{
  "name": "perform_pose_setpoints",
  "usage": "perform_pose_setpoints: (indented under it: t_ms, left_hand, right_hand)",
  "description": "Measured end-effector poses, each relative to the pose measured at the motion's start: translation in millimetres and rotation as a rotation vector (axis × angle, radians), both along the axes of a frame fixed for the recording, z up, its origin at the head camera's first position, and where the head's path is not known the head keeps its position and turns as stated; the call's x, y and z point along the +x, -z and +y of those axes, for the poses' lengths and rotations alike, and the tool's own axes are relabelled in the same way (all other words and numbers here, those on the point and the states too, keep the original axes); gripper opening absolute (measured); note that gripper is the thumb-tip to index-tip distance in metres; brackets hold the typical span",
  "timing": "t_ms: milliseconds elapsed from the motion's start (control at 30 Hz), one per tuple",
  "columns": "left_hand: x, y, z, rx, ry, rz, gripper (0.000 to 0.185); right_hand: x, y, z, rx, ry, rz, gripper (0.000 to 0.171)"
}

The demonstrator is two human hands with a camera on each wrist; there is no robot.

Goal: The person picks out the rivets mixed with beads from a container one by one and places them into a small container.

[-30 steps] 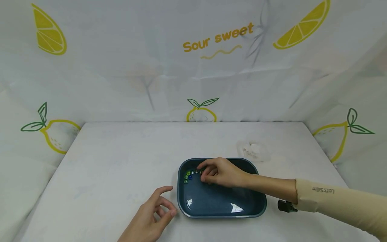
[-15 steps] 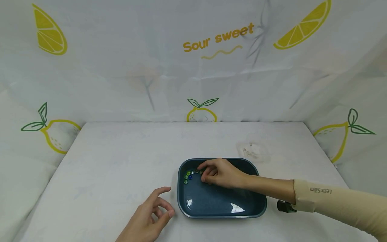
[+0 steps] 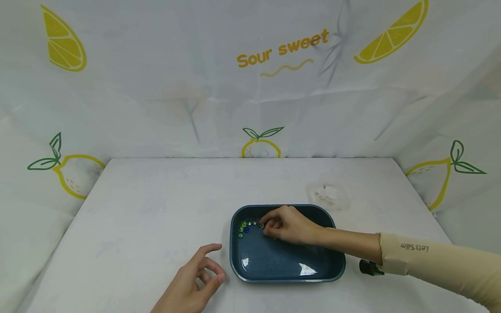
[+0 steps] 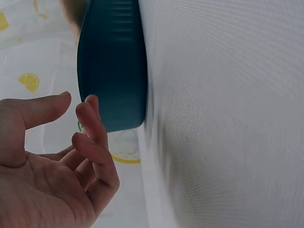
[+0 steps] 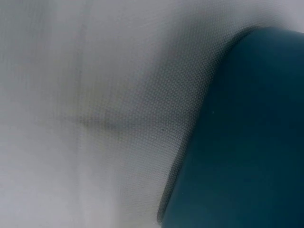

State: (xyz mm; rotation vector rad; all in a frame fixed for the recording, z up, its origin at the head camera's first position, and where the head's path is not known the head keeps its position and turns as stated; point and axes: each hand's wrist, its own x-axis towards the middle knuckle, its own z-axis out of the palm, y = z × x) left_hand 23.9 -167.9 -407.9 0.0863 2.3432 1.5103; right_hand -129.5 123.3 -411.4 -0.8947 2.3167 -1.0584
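Observation:
A dark blue tray (image 3: 289, 265) stands on the white-covered table. Inside, several small glass marbles (image 3: 241, 229) in green, blue and clear form a curved row at the far left corner. My right hand (image 3: 291, 226) reaches into the tray from the right, its bent fingers beside an amber-looking marble (image 3: 261, 225) at the row's right end. Thumb and index fingertip stand apart there; whatever lies under the palm is hidden. Left of the tray, my left hand (image 3: 193, 278) hovers with loosely bent fingers and nothing in it. The left wrist view shows it close to the tray's outer wall (image 4: 114, 61).
A clear shallow plastic container (image 3: 328, 195) sits behind the tray's right side. A small black device (image 3: 369, 267) is at the right forearm, below the cream sleeve (image 3: 434, 258). White cloth (image 3: 250, 87) with lemon prints surrounds the table.
My right hand has drawn slightly to the right, and the amber-looking marble by its fingertips now shows more fully. My left hand has shifted slightly left and down.

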Motion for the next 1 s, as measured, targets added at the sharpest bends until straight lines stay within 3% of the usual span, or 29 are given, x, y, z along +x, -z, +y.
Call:
perform_pose_setpoints:
  t_ms: [200,500,1000]
  left_hand:
    - [-0.1,1.4,-0.1,0.012,0.015,0.02,0.06]
    - [-1.7,3.4,3.2,0.03,0.01,-0.015,0.057]
    - [-2.8,2.8,14.2,0.051,-0.062,-0.072,0.063]
  right_hand:
    - [0.8,1.5,0.2,0.002,-0.012,0.052,0.014]
    - [3.0,-0.4,-0.9,0.0,-0.023,0.089,0.004]
    - [3.0,-5.8,4.5,-0.033,-0.038,0.038,0.004]
